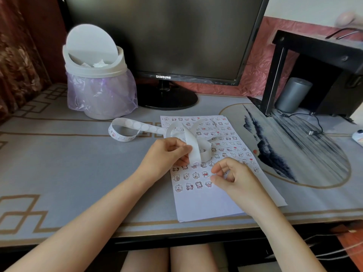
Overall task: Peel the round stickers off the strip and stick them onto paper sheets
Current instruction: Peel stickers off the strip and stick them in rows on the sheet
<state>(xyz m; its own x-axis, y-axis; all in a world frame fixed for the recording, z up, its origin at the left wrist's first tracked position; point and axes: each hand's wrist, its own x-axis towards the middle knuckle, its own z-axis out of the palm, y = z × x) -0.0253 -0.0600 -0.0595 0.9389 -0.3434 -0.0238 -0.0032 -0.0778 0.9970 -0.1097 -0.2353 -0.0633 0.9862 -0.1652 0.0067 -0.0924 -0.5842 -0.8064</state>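
Note:
A long white backing strip (pixel 135 125) curls across the desk, with round cartoon stickers on its far left loop and empty circles along its middle. My left hand (pixel 169 152) pinches the strip's near end, which stands up over the paper sheets (pixel 204 205). The top sheet is covered with rows of small round cartoon stickers (pixel 193 176). My right hand (pixel 233 177) hovers low over the sheet's right side, thumb and forefinger pinched close together; whether a sticker sits between them I cannot make out.
A white swing-lid bin (pixel 96 75) with a purple liner stands at the back left. A black monitor (pixel 157 36) sits behind the sheets. A black stand (pixel 314 65) with a grey cylinder (pixel 293 94) and a cable is at the right.

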